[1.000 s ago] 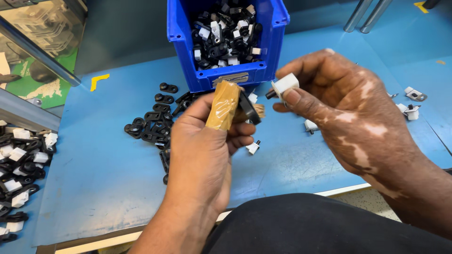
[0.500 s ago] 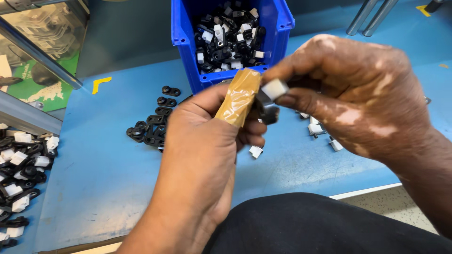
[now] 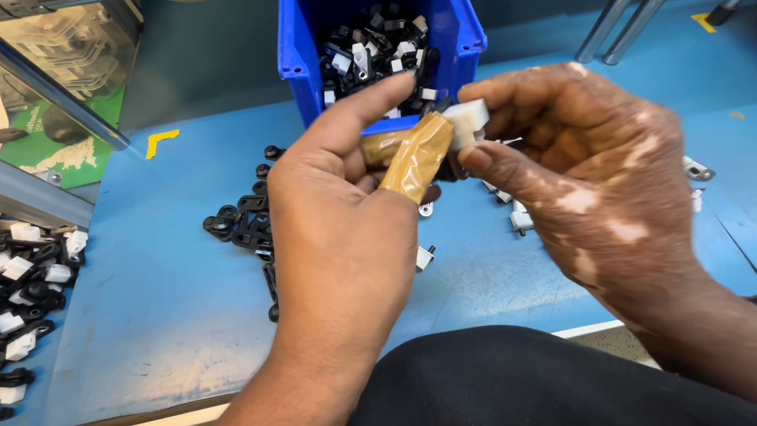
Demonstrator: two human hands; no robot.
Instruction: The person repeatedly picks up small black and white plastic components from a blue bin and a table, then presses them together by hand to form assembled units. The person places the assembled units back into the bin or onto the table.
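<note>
my left hand (image 3: 347,237): fingers closed on something hidden | my right hand (image 3: 583,166): pinching one white clip (image 3: 468,120) | one blue bin (image 3: 465,35)

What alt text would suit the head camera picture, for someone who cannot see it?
Two bare hands meet over a blue table: the right hand pinches a small white block against the left hand, whose thumb is wrapped in tan tape. Behind them stands a blue bin of black and white clips; loose black clips lie beside.

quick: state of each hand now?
Left hand: closed, taped thumb; what it holds is hidden.
Right hand: pinching a small white block.
</note>
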